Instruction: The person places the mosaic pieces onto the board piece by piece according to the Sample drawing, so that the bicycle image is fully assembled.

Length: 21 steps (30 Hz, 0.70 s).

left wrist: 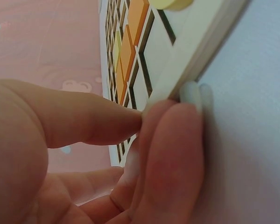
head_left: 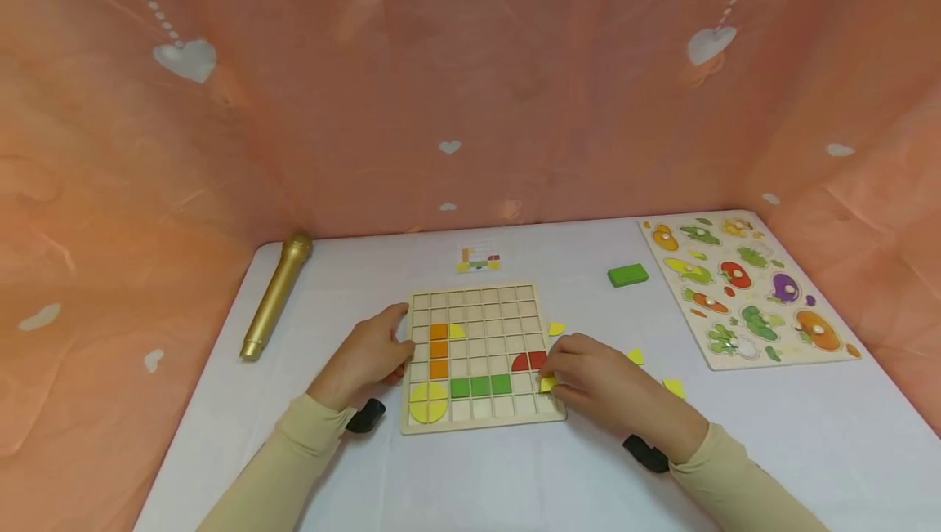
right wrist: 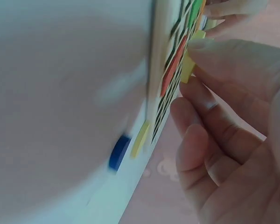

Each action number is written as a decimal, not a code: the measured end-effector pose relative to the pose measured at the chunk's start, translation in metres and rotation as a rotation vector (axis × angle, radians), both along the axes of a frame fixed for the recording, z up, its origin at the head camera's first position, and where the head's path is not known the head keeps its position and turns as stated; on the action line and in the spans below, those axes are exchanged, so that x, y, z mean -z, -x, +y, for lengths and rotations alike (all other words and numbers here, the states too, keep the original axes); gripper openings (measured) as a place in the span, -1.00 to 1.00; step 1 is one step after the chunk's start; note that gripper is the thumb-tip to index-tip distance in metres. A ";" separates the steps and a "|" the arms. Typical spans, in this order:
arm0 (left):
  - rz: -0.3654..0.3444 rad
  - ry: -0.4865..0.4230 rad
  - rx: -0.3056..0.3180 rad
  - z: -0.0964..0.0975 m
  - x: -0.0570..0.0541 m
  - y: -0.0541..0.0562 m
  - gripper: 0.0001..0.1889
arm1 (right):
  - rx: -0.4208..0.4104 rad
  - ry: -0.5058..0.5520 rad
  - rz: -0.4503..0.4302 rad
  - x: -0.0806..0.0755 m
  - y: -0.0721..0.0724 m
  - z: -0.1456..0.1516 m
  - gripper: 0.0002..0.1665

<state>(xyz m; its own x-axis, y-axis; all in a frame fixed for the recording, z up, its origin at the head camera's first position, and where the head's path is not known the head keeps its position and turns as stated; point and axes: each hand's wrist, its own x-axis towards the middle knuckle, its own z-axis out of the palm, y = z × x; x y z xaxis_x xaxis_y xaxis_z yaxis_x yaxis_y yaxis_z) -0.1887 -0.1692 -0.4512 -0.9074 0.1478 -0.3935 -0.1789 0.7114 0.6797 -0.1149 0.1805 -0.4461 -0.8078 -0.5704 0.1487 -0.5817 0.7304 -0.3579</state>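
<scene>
A wooden grid board (head_left: 500, 303) lies in front of me on the white table. Its left rim is gripped by my left hand (head_left: 367, 356); in the left wrist view the thumb lies on the rim (left wrist: 191, 60) and the fingers curl at its side. My right hand (head_left: 606, 381) pinches a yellow piece (right wrist: 188, 67) between thumb and fingertips, close over the board's right side. Set in the grid are orange squares (head_left: 439, 349), green squares (head_left: 480, 386), red pieces (head_left: 529, 361), a yellow circle of quarter pieces (head_left: 429, 403) and a single yellow quarter (head_left: 457, 331).
Loose yellow pieces (head_left: 673, 387) lie right of the board, and a blue piece (right wrist: 119, 153) shows in the right wrist view. A small pattern card (head_left: 478, 258) lies behind it. Farther out are a green block (head_left: 628, 274), a vegetable puzzle (head_left: 706, 344) and a gold microphone (head_left: 274, 299).
</scene>
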 end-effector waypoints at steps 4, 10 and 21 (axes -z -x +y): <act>0.003 0.005 0.007 0.000 -0.001 0.001 -0.20 | -0.006 0.000 -0.026 0.001 0.005 -0.015 -0.76; 0.021 0.025 0.022 0.000 -0.002 0.001 -0.21 | -0.030 0.008 -0.068 0.002 0.008 -0.028 -0.74; 0.012 0.011 0.005 0.000 -0.002 -0.001 -0.21 | -0.036 0.000 -0.033 0.009 0.009 -0.031 -0.76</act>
